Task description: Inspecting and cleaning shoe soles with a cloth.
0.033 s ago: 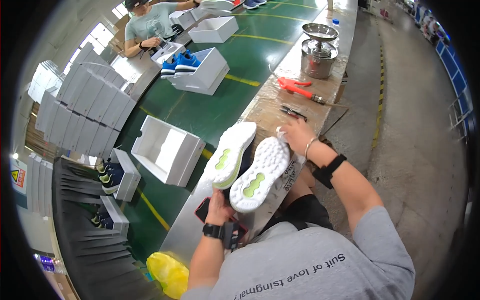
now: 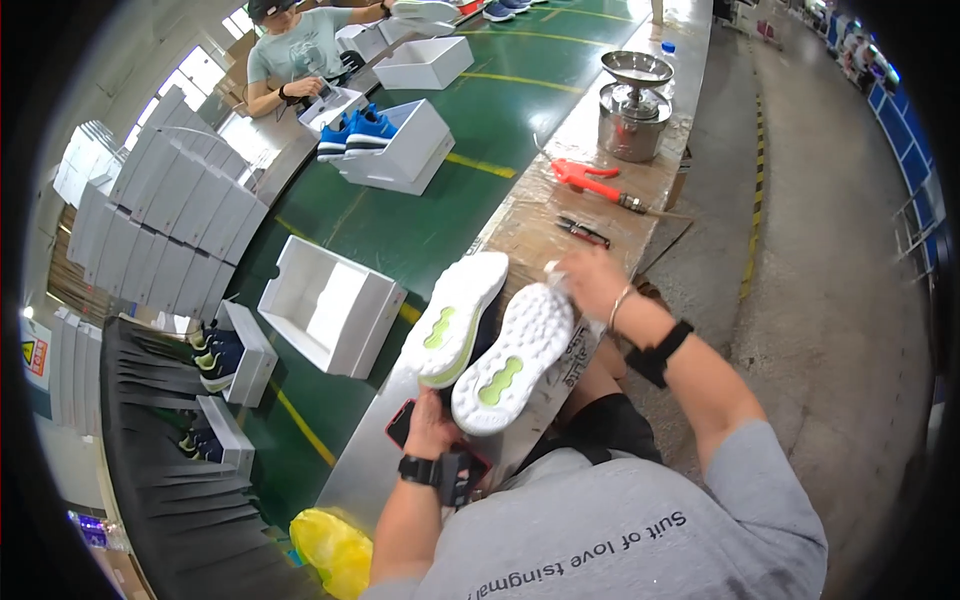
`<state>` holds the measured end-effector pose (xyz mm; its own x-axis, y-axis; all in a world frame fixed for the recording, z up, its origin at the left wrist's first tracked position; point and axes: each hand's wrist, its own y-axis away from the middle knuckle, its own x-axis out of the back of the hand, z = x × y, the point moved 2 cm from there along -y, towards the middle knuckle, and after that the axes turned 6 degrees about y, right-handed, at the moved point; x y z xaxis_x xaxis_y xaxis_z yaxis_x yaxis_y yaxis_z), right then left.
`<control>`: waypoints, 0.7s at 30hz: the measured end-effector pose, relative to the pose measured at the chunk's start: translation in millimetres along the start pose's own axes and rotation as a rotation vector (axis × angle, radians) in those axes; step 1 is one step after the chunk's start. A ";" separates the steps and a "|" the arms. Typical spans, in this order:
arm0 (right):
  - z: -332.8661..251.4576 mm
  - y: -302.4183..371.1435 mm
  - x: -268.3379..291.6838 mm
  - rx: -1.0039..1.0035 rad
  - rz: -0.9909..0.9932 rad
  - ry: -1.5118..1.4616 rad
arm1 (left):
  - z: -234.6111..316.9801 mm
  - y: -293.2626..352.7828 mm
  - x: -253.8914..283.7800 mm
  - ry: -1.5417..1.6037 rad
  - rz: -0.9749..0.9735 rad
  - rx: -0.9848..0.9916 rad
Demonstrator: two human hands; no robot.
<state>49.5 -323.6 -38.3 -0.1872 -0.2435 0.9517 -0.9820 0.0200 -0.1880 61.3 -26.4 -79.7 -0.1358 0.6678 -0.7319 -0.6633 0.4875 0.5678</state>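
Two sneakers lie sole up on the bench before me, the left sneaker [image 2: 457, 318] and the right sneaker [image 2: 513, 360]. Their white soles carry bumps and a green inlay. At the heel of the left one, my left hand [image 2: 432, 428] grips the shoe, its fingers partly hidden beneath. My right hand [image 2: 592, 282] is closed at the toe of the right sneaker, pinching a small white wad [image 2: 553, 270] that looks like cloth or tissue. Motion blurs that hand a little.
Beyond the shoes lie a pen [image 2: 584, 231], a red air gun [image 2: 590, 180] and a metal dispenser pot [image 2: 634, 122]. On the green conveyor stand an open white box [image 2: 385, 330] and another box [image 2: 425, 150] with blue sneakers. A yellow bag [image 2: 330, 550] sits near my left arm. A co-worker [image 2: 300, 55] works across.
Both sneakers have shifted slightly toward me. My right hand has moved a little at the toe and is more blurred; my left hand keeps its hold.
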 end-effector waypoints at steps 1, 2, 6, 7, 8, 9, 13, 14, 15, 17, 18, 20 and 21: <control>-16.9 10.2 6.3 0.233 0.234 -0.042 | 5.3 4.5 7.7 0.015 0.007 0.016; -34.3 16.4 9.6 0.312 0.304 -0.192 | 7.6 9.8 10.7 0.021 0.012 0.041; -43.9 9.7 -10.5 0.312 0.241 -0.314 | 7.9 11.5 29.6 0.051 0.014 0.058; -27.6 -0.7 -20.5 0.206 0.213 -0.224 | 7.0 7.3 33.0 0.078 0.008 0.033; -17.0 -0.1 -24.0 0.193 0.217 -0.227 | 6.0 5.1 32.3 0.106 0.005 0.013; -5.6 3.5 -27.1 0.183 0.206 -0.232 | 3.2 4.2 32.1 0.129 0.036 0.004; -4.8 36.2 -27.6 0.139 0.291 -0.389 | 2.0 10.9 29.2 0.116 0.008 -0.024; -13.0 49.9 -23.9 0.149 0.418 -0.448 | 2.7 10.1 30.6 0.130 0.017 -0.031; -30.4 65.3 -11.9 0.155 0.393 -0.464 | 4.3 9.8 32.8 0.122 0.035 -0.019; -27.6 73.2 -15.3 0.157 0.393 -0.440 | 6.8 6.3 30.9 0.079 0.056 0.005; -25.0 77.4 -17.9 0.163 0.401 -0.416 | 6.7 6.7 29.2 0.085 0.061 0.003; -3.6 66.4 -18.9 0.151 0.385 -0.321 | 5.8 1.2 19.0 0.034 0.049 0.039; 2.8 61.0 -12.4 0.095 0.358 -0.335 | 2.5 -1.6 13.3 0.042 0.034 0.044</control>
<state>-8.0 -322.1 -62.3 -0.4779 -0.5361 0.6959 -0.8478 0.0743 -0.5250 62.3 -16.9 -89.4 -0.1886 0.6608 -0.7264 -0.6252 0.4897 0.6078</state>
